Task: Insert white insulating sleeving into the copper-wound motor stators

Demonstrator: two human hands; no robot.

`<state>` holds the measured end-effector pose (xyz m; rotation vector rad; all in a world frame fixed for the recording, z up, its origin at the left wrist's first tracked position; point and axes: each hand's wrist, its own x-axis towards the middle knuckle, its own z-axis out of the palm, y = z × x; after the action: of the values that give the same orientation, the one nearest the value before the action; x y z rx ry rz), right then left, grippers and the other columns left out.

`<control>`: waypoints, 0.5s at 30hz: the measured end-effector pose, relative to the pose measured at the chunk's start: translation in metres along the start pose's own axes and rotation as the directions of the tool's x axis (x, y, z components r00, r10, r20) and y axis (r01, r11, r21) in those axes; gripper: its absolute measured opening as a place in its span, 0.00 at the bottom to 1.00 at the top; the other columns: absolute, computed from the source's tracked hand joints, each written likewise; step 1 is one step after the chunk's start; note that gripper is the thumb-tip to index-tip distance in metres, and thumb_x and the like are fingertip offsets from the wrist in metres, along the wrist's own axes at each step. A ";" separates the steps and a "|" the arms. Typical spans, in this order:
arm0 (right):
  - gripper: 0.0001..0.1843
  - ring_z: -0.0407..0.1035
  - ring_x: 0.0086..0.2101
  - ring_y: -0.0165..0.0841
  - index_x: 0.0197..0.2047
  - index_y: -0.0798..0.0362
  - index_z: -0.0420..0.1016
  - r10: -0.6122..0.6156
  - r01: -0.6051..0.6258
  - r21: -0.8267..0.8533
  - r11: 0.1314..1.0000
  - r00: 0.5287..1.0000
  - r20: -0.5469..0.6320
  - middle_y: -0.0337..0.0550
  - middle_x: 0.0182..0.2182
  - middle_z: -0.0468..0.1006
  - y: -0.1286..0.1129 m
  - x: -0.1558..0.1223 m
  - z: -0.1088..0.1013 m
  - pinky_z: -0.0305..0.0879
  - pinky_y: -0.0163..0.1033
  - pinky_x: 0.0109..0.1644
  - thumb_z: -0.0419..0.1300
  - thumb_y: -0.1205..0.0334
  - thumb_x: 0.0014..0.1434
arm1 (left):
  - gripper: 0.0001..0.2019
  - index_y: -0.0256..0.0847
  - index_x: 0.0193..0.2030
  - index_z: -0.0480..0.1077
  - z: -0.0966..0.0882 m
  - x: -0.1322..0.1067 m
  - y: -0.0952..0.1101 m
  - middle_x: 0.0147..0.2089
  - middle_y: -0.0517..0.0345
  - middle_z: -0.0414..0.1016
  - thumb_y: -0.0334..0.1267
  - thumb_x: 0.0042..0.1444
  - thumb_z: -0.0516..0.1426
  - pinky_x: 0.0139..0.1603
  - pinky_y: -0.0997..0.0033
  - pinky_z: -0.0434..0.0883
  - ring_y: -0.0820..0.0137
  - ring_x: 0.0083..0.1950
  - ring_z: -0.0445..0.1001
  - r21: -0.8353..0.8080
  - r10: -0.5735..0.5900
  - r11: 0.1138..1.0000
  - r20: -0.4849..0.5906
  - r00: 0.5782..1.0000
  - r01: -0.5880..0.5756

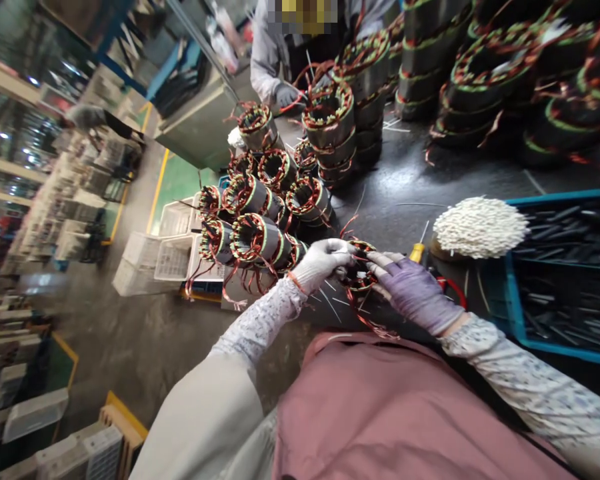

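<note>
My left hand (323, 264) in a white glove and my right hand (413, 293) in a purple glove both grip a copper-wound motor stator (361, 279) low in the middle of the view. The gloves and fingers hide much of it. Loose copper leads (375, 320) trail from it below my right hand. A yellow-handled screwdriver (417, 252) lies just beyond my right fingers, and a red wire loop (453, 292) sits beside that hand.
Several wound stators (253, 217) lie close beyond my left hand, with taller stacks (330, 120) behind them. A co-worker's gloved hand (286, 95) works at the far stacks. To the right are a white fibrous bundle (480, 228) and a blue crate (560, 267) of dark parts.
</note>
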<state>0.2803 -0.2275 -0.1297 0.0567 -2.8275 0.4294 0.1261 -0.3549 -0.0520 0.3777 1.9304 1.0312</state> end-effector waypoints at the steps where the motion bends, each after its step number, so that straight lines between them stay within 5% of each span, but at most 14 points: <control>1: 0.17 0.68 0.53 0.43 0.53 0.58 0.77 -0.005 0.005 0.000 1.000 1.000 0.000 0.55 0.56 0.75 0.000 0.000 0.000 0.66 0.50 0.57 0.58 0.66 0.62 | 0.09 0.34 0.41 0.75 -0.003 -0.003 0.000 0.31 0.60 0.76 0.32 0.53 0.58 0.34 0.79 0.69 0.79 0.28 0.69 0.028 0.055 0.998 -0.033 0.998 -0.054; 3: 0.17 0.68 0.53 0.44 0.53 0.58 0.77 -0.014 0.014 -0.005 1.000 1.000 0.001 0.56 0.56 0.75 0.000 0.000 0.000 0.66 0.50 0.56 0.58 0.66 0.61 | 0.07 0.35 0.37 0.76 -0.005 -0.005 0.000 0.31 0.61 0.76 0.33 0.52 0.60 0.40 0.77 0.70 0.76 0.33 0.71 0.185 0.125 0.975 0.013 0.992 -0.125; 7: 0.17 0.69 0.52 0.44 0.53 0.57 0.77 -0.009 0.009 -0.024 1.000 1.000 0.006 0.55 0.56 0.76 -0.001 0.002 -0.003 0.66 0.50 0.56 0.57 0.67 0.62 | 0.03 0.34 0.32 0.74 0.010 0.004 -0.005 0.26 0.65 0.72 0.30 0.50 0.61 0.39 0.75 0.70 0.76 0.30 0.70 0.269 -0.071 0.963 0.244 0.967 0.003; 9: 0.18 0.69 0.52 0.44 0.53 0.57 0.77 -0.011 0.011 -0.036 0.999 1.000 0.017 0.55 0.55 0.76 -0.003 0.003 -0.005 0.67 0.51 0.56 0.57 0.66 0.62 | 0.03 0.33 0.33 0.74 0.018 0.006 -0.007 0.27 0.64 0.72 0.29 0.52 0.59 0.37 0.76 0.71 0.77 0.29 0.70 0.278 -0.114 0.959 0.204 0.972 0.054; 11: 0.18 0.70 0.52 0.44 0.54 0.58 0.77 -0.007 0.009 -0.052 0.999 0.999 0.034 0.55 0.55 0.76 -0.004 0.005 -0.006 0.67 0.50 0.55 0.57 0.66 0.62 | 0.06 0.34 0.38 0.75 0.023 0.001 -0.007 0.32 0.60 0.75 0.30 0.56 0.57 0.40 0.75 0.72 0.74 0.33 0.73 0.415 -0.028 0.909 0.133 0.991 -0.030; 13: 0.18 0.70 0.52 0.44 0.54 0.58 0.77 0.008 -0.005 -0.067 0.998 0.998 0.055 0.55 0.55 0.76 -0.006 0.006 -0.007 0.68 0.49 0.55 0.56 0.67 0.62 | 0.11 0.37 0.45 0.76 0.026 -0.007 -0.002 0.42 0.53 0.79 0.32 0.61 0.54 0.46 0.69 0.73 0.68 0.41 0.77 0.657 0.096 0.735 0.143 0.985 -0.168; 15: 0.18 0.70 0.52 0.44 0.53 0.58 0.77 0.035 -0.029 -0.077 0.997 0.996 0.083 0.54 0.56 0.76 -0.008 0.007 -0.008 0.68 0.48 0.54 0.54 0.68 0.63 | 0.16 0.39 0.54 0.74 0.030 -0.015 0.008 0.50 0.46 0.78 0.33 0.64 0.50 0.49 0.61 0.74 0.62 0.47 0.78 0.851 0.104 0.473 0.203 0.974 -0.228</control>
<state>0.2768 -0.2328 -0.1184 0.0148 -2.9288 0.3339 0.1576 -0.3441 -0.0451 1.2017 2.2024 -0.0068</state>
